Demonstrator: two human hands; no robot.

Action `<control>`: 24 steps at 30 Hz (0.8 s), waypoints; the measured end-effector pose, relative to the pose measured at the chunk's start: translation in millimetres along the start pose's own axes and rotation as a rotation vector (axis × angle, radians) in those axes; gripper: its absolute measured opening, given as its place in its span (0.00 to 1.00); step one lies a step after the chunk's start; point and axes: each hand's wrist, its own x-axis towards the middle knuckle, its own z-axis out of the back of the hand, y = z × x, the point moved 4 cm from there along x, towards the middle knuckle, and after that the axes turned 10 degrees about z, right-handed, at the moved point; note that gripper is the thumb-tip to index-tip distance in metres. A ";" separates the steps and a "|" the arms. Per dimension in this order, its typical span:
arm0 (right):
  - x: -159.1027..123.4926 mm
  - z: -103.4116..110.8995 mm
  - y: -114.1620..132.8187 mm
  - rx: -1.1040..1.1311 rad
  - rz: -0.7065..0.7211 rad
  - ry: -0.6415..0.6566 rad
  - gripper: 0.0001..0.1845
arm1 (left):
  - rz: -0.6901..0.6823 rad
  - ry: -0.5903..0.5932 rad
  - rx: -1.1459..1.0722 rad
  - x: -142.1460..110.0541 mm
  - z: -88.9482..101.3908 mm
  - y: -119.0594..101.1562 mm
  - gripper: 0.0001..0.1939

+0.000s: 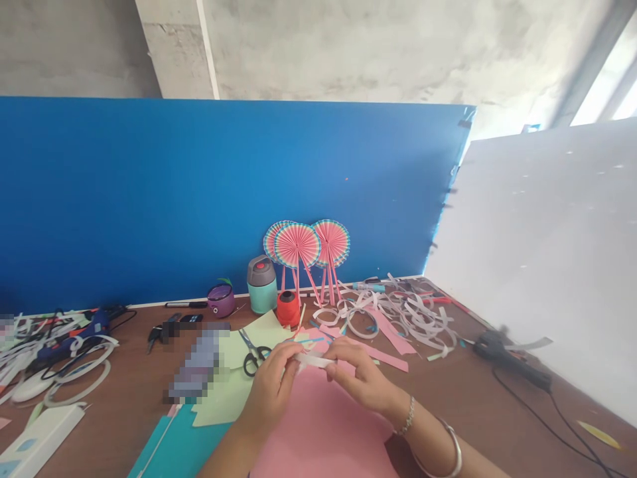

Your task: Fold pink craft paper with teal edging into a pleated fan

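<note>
A short white strip (314,360), like tape or its backing paper, stretches between my two hands. My left hand (279,368) pinches its left end between thumb and fingers. At the other end, my right hand (359,373) grips the strip in the same way. Beneath both hands lies a large pink paper sheet (321,421). Black-handled scissors (255,358) rest on pale green paper (223,392), just left of my left hand. Narrow pink paper strips (383,355) lie beyond my right hand.
Pink pleated paper fans (297,245) lean against the blue partition (199,199). Before them stand a teal flask (261,289) and a red container (288,309). Curled white strips (418,318) pile up at right, near a dark corded tool (515,358). A power strip (42,441) sits front left.
</note>
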 end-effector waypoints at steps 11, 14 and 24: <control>-0.3 -5.9 -0.7 -0.247 0.134 0.005 0.12 | 0.083 0.016 -0.069 -3.8 -4.3 -8.1 0.19; -0.3 -7.5 -2.7 -0.317 0.163 0.014 0.10 | 0.049 0.079 -0.060 -4.6 -7.6 -9.4 0.20; 0.4 -12.4 3.0 -0.406 0.263 0.054 0.06 | 0.196 -0.095 -0.142 1.1 -4.6 0.5 0.07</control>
